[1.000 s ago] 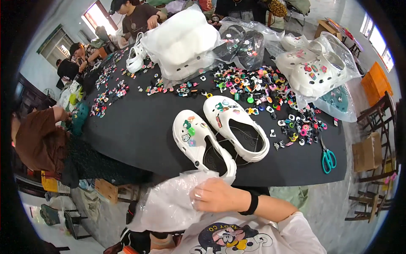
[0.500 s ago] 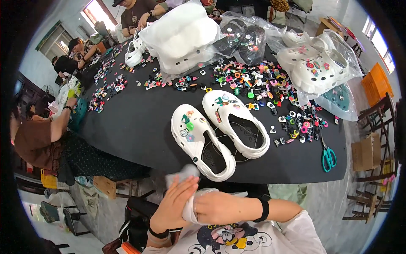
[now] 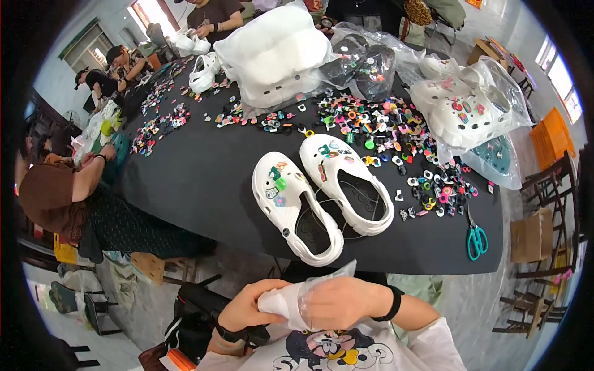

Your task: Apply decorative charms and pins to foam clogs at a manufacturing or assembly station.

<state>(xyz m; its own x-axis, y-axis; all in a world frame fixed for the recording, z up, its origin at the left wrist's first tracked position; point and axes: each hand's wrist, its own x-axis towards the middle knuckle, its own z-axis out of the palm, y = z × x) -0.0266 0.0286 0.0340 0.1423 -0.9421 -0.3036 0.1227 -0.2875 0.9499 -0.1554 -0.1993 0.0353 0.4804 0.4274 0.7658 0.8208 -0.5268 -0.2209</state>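
Note:
Close to my chest, my left hand (image 3: 247, 307) and my right hand (image 3: 340, 303) together grip a clear plastic bag (image 3: 294, 302), with the right hand inside or behind its film. Just beyond them, near the front edge of the black table (image 3: 204, 179), lie two white clogs with small coloured charms on their tops: the left clog (image 3: 296, 207) and the right clog (image 3: 346, 182), side by side, toes pointing away from me.
Many small coloured charms (image 3: 383, 133) are scattered behind the clogs. Teal-handled scissors (image 3: 475, 238) lie at the right. Bags of white clogs (image 3: 278, 55) (image 3: 464, 108) stand at the back. Other people sit along the left side and far end.
The bag, earlier spread wide and loose under the table edge, is now gathered small between both hands. My left hand has come up to join the right. The clogs have not moved.

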